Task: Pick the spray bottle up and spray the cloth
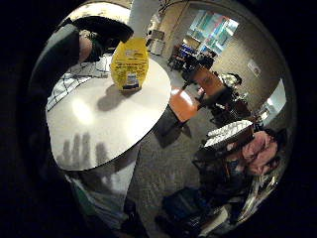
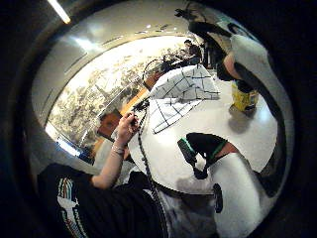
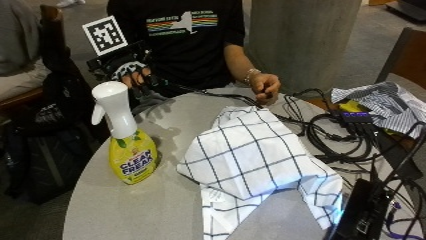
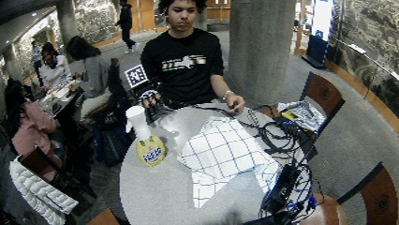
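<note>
Spray bottle [image 3: 126, 137] stands upright at lower left of the round table [image 3: 166, 200], beside the checked cloth [image 3: 256, 165]; gloved right hand [image 3: 133, 72] hovers upper left, fingers relaxed, empty. Only the thumb-side palm view shows wall lights.

Round grey table [image 3: 166, 210] fills the lower frame of the outside view. Tangle of black cables [image 3: 336, 135] at right on the table, with a black box [image 3: 356, 212] at lower right. Striped cloth or shirt [image 3: 386, 102] at the right edge. Concrete pillar [image 3: 299, 40] at upper middle. Wooden chair [image 3: 406, 55] at far right, black bag [image 3: 40, 150] at left on the floor. In the wide outside view, another wooden chair [image 4: 377, 199] at lower right.
</note>
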